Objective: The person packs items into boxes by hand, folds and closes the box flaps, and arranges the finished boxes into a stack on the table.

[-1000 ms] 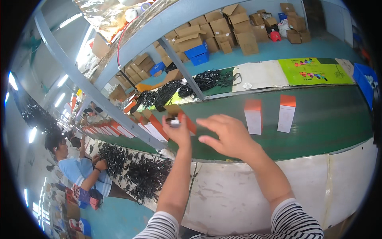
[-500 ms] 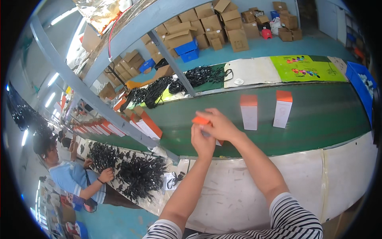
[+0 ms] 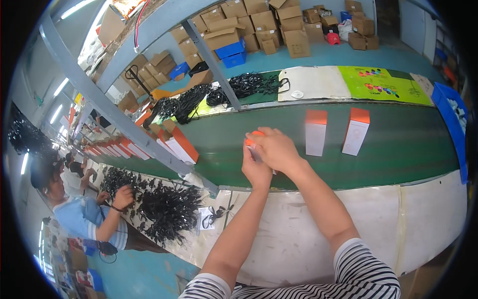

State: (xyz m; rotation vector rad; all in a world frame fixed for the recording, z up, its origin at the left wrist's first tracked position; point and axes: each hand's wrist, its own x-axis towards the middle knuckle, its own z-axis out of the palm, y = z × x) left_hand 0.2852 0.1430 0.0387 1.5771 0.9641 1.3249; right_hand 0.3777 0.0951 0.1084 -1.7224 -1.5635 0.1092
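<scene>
Over the green conveyor belt (image 3: 229,159), both my hands close around a slim white carton with an orange top (image 3: 256,134); most of its body is hidden by my fingers. My left hand (image 3: 256,172) wraps its near left side. Across its top and right side lies my right hand (image 3: 277,149), fingers bent over the orange end. To the right, a closed white-and-orange carton (image 3: 315,138) stands upright on the belt, with a second carton (image 3: 353,137) beside it.
Open-topped cartons (image 3: 180,147) lean in a row on the belt at left, behind a grey metal post (image 3: 134,129). Black cords (image 3: 169,212) are heaped on the near table, where a co-worker (image 3: 94,214) handles them. A blue bin (image 3: 448,114) sits far right.
My right hand has come down over the carton's orange top, covering more of it. The view has shifted slightly. At left, the co-worker's hand has risen from the cords.
</scene>
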